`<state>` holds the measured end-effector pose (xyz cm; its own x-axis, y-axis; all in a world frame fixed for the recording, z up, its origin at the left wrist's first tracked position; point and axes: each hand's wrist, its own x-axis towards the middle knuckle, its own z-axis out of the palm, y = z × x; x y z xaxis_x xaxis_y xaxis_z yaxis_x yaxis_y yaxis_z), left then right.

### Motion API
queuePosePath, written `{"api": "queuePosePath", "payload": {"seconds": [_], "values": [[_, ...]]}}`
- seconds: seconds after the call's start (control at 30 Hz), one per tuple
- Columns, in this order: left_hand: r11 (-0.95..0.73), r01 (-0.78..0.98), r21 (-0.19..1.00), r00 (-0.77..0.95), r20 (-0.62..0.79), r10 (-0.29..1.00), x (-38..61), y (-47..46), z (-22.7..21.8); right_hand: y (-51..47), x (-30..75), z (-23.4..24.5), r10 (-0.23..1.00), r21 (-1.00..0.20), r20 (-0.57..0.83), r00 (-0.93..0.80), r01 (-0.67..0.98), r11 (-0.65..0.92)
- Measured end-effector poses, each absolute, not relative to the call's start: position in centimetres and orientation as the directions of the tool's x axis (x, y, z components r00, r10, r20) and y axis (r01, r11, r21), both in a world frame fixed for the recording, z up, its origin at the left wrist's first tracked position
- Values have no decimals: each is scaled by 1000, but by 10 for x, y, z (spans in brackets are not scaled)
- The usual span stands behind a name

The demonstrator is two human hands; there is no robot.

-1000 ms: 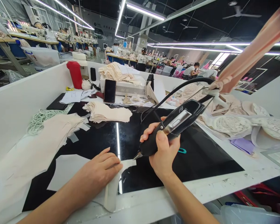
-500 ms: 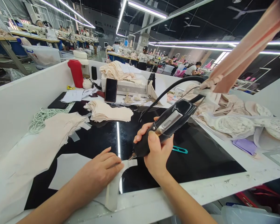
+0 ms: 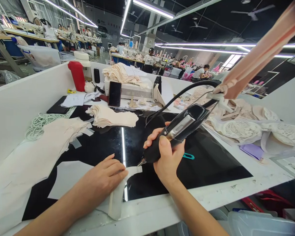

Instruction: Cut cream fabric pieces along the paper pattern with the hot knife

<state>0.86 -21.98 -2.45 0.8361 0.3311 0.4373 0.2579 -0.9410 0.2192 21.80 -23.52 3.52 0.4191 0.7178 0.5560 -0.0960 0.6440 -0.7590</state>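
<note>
In my right hand (image 3: 168, 154) is a black corded handheld tool (image 3: 179, 129) with a silver lever and a narrow metal tip; the fingers wrap round its body. The tip meets the far end of a curved white fabric piece (image 3: 134, 169), or comes very close to it. My left hand (image 3: 107, 177) lies flat on that piece, fingers stretched out and pressing it to the black work surface (image 3: 199, 170). Part of the piece is hidden under the palm. A white sheet (image 3: 68, 177) lies beside my left forearm. Behind my right hand is a teal cutter (image 3: 188, 156).
Stacked cream fabric pieces (image 3: 113, 117) lie ahead, a larger cream pile (image 3: 36, 150) at left. A phone (image 3: 114, 94) leans on a white machine (image 3: 137, 93). Lace bras (image 3: 243, 129) fill the right side. A peach fabric strip (image 3: 263, 49) hangs down to the tool's rear. Low white walls (image 3: 27, 95) border the table.
The tool's tip has shifted slightly along the end of the fabric piece, towards its outer edge. The whole view has moved a little; my left hand stays on the piece.
</note>
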Motion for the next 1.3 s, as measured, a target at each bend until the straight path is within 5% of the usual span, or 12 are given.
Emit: {"api": "queuePosePath", "payload": {"seconds": [0.4, 1.3], "values": [[-939, 265, 217, 845, 416, 335, 8, -220, -22, -248, 207, 39, 762, -746, 525, 380, -226, 627], [-947, 265, 181, 853, 414, 318, 6, -218, -21, -249, 218, 36, 725, -750, 545, 420, -142, 646]]}}
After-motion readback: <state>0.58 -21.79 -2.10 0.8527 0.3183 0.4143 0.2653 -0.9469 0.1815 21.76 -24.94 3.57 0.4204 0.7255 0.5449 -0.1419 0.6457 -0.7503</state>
